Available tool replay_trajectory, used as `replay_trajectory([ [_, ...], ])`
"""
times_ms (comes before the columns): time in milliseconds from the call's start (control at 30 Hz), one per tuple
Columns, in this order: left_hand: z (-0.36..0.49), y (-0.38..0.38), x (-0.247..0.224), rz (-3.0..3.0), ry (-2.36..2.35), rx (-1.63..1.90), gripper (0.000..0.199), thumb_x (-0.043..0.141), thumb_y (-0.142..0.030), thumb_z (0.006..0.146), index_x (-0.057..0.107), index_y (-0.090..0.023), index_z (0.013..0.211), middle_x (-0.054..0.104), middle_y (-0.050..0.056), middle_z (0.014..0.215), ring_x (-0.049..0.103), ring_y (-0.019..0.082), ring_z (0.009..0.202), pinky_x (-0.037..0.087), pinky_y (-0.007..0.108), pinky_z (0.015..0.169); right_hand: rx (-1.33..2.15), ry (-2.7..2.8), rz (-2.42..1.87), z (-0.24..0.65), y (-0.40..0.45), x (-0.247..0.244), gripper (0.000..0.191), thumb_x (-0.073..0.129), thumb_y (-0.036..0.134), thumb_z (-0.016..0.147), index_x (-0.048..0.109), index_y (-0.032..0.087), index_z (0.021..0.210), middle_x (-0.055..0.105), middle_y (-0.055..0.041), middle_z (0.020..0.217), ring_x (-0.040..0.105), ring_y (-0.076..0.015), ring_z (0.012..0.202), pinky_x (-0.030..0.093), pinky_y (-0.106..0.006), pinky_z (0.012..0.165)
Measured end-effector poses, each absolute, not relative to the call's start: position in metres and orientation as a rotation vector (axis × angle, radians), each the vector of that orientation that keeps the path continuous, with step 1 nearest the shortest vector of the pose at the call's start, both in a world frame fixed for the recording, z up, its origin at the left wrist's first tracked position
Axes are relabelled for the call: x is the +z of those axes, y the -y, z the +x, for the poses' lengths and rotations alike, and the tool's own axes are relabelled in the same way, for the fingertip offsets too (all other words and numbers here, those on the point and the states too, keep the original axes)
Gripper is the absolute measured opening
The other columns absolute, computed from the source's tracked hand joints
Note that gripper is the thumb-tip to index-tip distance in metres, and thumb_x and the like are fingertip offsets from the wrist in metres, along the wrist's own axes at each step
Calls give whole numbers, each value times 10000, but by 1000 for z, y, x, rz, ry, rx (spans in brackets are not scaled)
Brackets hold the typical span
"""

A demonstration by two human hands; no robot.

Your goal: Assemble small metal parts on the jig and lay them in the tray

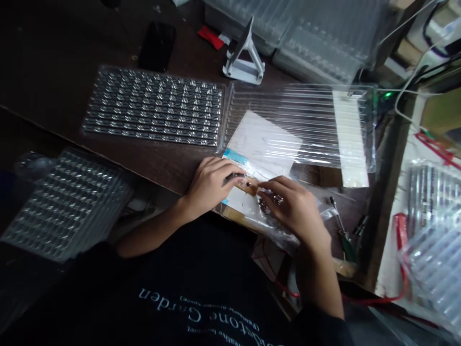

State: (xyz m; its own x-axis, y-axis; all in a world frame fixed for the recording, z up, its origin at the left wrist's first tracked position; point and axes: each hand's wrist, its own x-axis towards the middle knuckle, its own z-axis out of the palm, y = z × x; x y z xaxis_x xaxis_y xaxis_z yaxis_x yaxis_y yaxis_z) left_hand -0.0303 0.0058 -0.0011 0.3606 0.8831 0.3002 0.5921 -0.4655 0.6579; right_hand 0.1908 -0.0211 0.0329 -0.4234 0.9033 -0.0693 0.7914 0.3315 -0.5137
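Note:
At the table's front edge, my left hand (211,185) pinches a small dark metal part (230,179) between thumb and fingers. It rests beside a small tan block (248,186) with a dark round spot on it. From the other side, my right hand (297,206) reaches in with thumb and index finger closed together by the block's right end. Whatever sits in that pinch is too small to make out. Below the right fingers lies a clear plastic bag (284,233) with small shiny metal pieces (264,206). A white sheet (245,201) with blue tape lies under the work.
A clear tray filled with metal connectors (154,105) lies at left, a ribbed clear tray (309,110) at right with a white strip (349,139). Behind are a phone stand (247,57) and black phone (157,46). A green-handled screwdriver (345,245) lies right; stacked trays (61,206) stand lower left.

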Motion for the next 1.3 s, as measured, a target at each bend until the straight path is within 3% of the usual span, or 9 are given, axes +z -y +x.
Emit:
replay_trajectory([
  [133, -8, -3, -6, 2158, -1102, 920, 48, 715, -231, 878, 675, -210, 895, 751, 1, 913, 671, 182, 910, 441, 348, 869, 797, 2421, -1668, 208, 26, 37, 151, 660, 287, 881, 713, 231, 1011, 727, -50, 939, 677, -205, 778, 479, -307, 674],
  [300, -1, -2, -13, 2165, -1066, 889, 87, 734, -214, 856, 665, -208, 909, 748, -11, 926, 662, 170, 909, 435, 350, 893, 919, 2456, -1621, 209, 29, 34, 112, 581, 184, 891, 689, 213, 900, 709, -38, 862, 657, -186, 742, 462, -293, 666],
  [600, -2, -3, -12, 2219, -1114, 845, 64, 708, -243, 882, 659, -203, 876, 739, -5, 879, 652, 177, 868, 420, 347, 862, 979, 2243, -1507, 222, 28, 36, 216, 512, 235, 981, 715, 187, 1040, 734, -82, 990, 680, -201, 833, 511, -327, 758],
  [900, 0, -4, -9, 2217, -1135, 773, 82, 681, -244, 903, 651, -200, 840, 746, 5, 892, 652, 184, 879, 411, 354, 870, 978, 2221, -1511, 224, 29, 35, 167, 537, 202, 949, 704, 210, 955, 751, -47, 930, 696, -195, 825, 513, -308, 750],
  [1167, -7, 0, -3, 2088, -1124, 1127, 53, 674, -239, 915, 653, -191, 907, 755, 35, 912, 692, 173, 877, 490, 348, 849, 832, 2128, -1510, 210, 24, 32, 169, 526, 234, 962, 690, 193, 970, 718, -55, 866, 677, -177, 739, 502, -291, 696],
  [1300, -13, 6, 2, 2045, -1163, 1147, 240, 720, -250, 883, 626, -199, 1098, 763, 40, 948, 712, 182, 924, 522, 356, 898, 758, 2094, -1431, 193, 21, 21, 221, 509, 161, 945, 709, 202, 1031, 721, -74, 969, 689, -190, 849, 522, -305, 756],
])
